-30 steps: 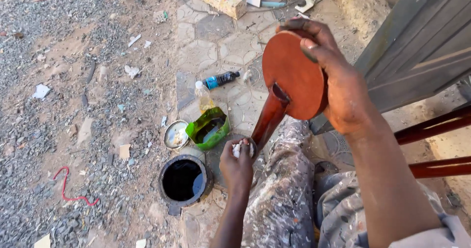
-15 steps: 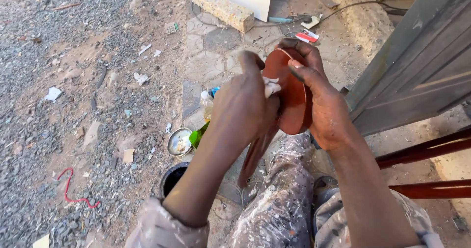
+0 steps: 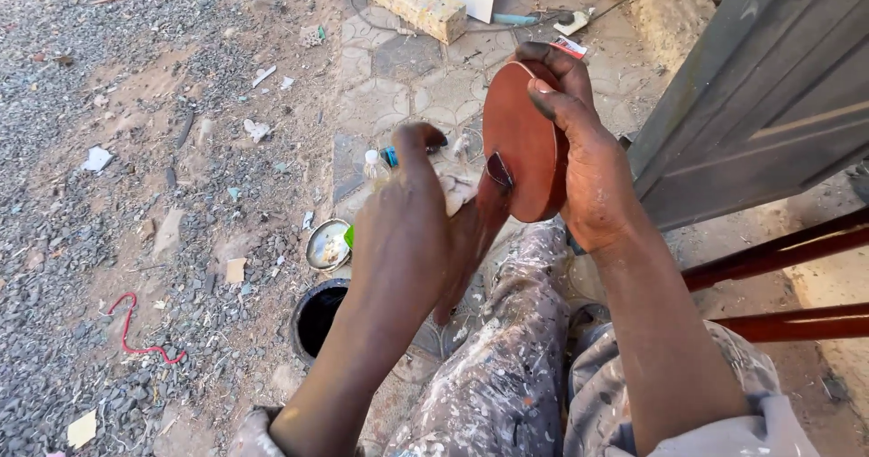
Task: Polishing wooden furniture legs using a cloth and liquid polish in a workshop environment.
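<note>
Head view shows your right hand [image 3: 588,163] clamped around the edge of a round reddish-brown wooden disc [image 3: 520,145], fingers curled over its top rim, holding it upright above your paint-spattered knee [image 3: 507,366]. Your left hand [image 3: 421,231] is closed on a small pale rag [image 3: 455,193], pressing it where the disc meets its leg [image 3: 480,226]. The finish looks glossy, so it may be wet; if so, your right fingers on the rim could leave prints or slip, and the disc could drop onto the paving [image 3: 407,86]. You hold the piece only by its edge, so a hard push from the rag could twist it out of your grip. Just below your left forearm sits an open black can [image 3: 317,317], with a small tin lid [image 3: 328,244] and a bottle [image 3: 376,167] near it; a careless elbow or a falling piece could tip the can and spill it across the gravel [image 3: 109,195]. Grit from that ground could also stick to the finish if the rag touches it.
</note>
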